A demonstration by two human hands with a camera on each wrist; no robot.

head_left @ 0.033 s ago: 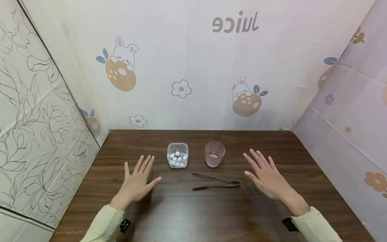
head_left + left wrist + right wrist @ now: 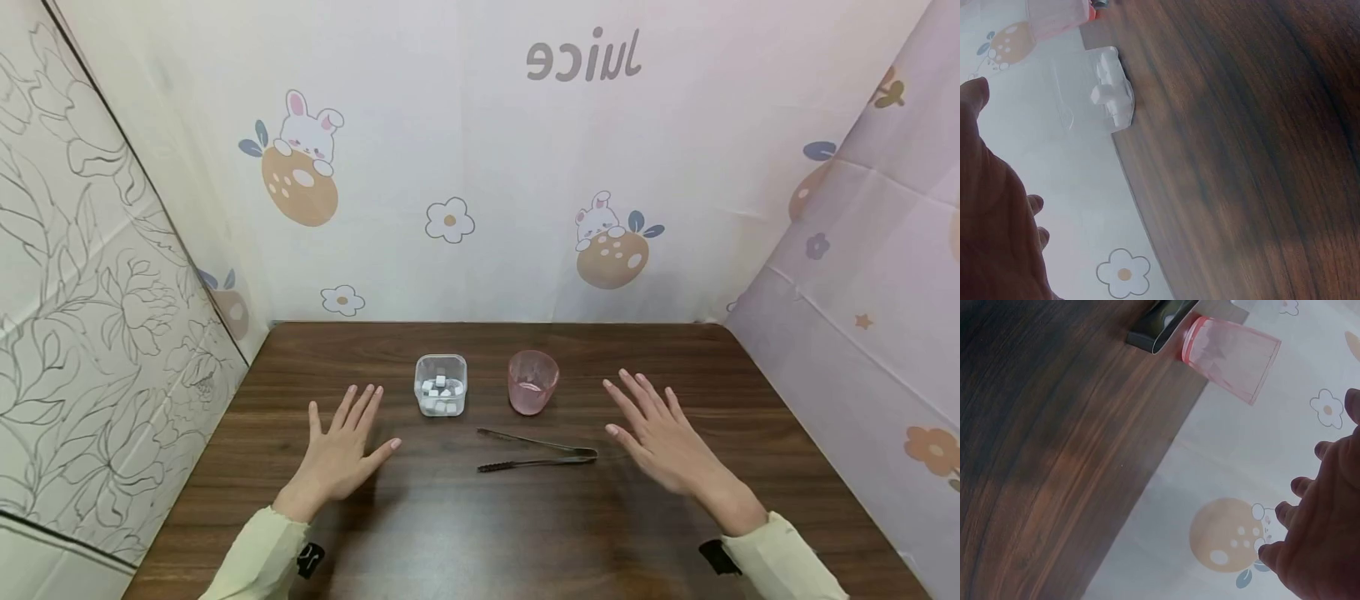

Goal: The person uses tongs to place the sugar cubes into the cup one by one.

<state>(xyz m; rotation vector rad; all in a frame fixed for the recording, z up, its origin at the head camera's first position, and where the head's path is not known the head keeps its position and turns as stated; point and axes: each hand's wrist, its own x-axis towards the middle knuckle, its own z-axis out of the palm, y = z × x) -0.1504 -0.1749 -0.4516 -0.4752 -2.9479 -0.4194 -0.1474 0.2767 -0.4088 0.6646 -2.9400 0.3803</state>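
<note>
A clear square container with several small white cubes stands near the table's middle, a pink translucent cup to its right. Metal tongs lie in front of them, their arms apart and tips toward the left. My left hand is spread, palm down, left of the container and holds nothing. My right hand, also spread and empty, is to the right of the tongs and cup. The left wrist view shows the container beyond the thumb; the right wrist view shows the cup and the tongs' bent end.
The dark wooden table meets a patterned cloth wall at its back edge. More patterned cloth hangs at the right, and a panel with flower line drawings stands at the left.
</note>
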